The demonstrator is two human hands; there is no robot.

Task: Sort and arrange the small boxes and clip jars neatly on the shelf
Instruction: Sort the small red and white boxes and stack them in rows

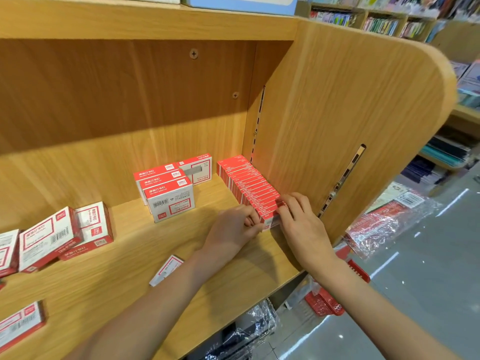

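Head view: both hands meet at the near end of a row of small red boxes point(249, 185) standing on edge on the shelf point(130, 276), along its right side panel point(324, 113). The left hand point(233, 229) and right hand point(298, 219), fingers curled, pinch the nearest box point(271, 221) between them. A stack of larger boxes point(168, 193) stands to the left (more lie scattered farther left). A red basket point(330, 300) sits below the shelf.

Left hand point(235, 228): bare, no ring or glove, entering from 7 o'clock.
Right hand point(302, 224): bare, no ring, entering from 5 o'clock.
Forearms: uncovered, no sleeves visible.
Wrists: no watch or bracelet.
Fingers point(298, 201): short plain nails.
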